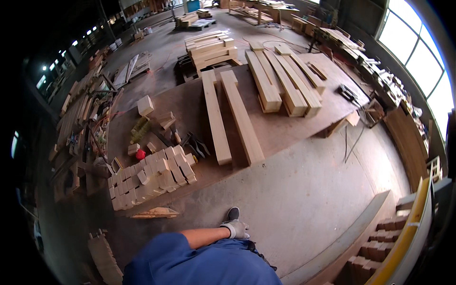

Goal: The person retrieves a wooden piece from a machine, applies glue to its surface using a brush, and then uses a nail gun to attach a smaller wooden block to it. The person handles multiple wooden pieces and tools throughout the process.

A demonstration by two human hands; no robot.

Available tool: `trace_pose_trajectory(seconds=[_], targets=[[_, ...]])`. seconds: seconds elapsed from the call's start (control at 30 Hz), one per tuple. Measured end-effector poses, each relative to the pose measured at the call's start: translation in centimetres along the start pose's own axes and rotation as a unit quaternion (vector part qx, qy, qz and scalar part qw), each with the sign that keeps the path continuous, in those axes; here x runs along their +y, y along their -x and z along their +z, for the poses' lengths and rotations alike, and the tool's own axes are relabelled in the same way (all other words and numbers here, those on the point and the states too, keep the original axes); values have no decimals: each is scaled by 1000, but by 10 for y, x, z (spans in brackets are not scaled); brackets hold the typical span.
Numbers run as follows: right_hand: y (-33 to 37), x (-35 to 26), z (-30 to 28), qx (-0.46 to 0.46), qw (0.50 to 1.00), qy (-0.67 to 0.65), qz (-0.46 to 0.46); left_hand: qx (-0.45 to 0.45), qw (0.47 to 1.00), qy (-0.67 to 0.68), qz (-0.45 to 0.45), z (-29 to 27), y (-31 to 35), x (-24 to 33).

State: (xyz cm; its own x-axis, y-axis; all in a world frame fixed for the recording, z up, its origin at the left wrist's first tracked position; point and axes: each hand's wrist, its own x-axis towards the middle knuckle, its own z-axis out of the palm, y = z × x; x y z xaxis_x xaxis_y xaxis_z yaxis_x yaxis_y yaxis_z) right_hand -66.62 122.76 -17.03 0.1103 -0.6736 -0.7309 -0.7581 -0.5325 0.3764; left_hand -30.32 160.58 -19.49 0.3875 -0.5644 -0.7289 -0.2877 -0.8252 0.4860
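Sawn, pale wood blocks pack your worktop at near left. To their right, two long, squared beams lie beyond your gloved left grip; you cannot tell whether its fingers are together. Your right grip is out of view. Stepped timbers lie farther right. Flat, brown worktop, grey floor, paned windows far right.

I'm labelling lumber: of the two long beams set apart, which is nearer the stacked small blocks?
The left beam; the right beam lies beyond it, farther from the small blocks.
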Motion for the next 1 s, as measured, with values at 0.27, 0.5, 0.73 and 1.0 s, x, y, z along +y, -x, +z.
trace_pose_trajectory(seconds=[0.27,0.5,0.73,1.0], targets=[[22,-219,-128,106,980,-5,-168,117,988,96,-32,-125,9,-39],[-15,-368,-306,226,869,-163,-410,301,927,166,-148,-183,27,-48],[49,-511,-415,200,784,-143,-571,370,807,381,-260,-183,18,-40],[118,-586,-407,168,759,-5,-629,652,651,203,-331,-234,2,-25]])
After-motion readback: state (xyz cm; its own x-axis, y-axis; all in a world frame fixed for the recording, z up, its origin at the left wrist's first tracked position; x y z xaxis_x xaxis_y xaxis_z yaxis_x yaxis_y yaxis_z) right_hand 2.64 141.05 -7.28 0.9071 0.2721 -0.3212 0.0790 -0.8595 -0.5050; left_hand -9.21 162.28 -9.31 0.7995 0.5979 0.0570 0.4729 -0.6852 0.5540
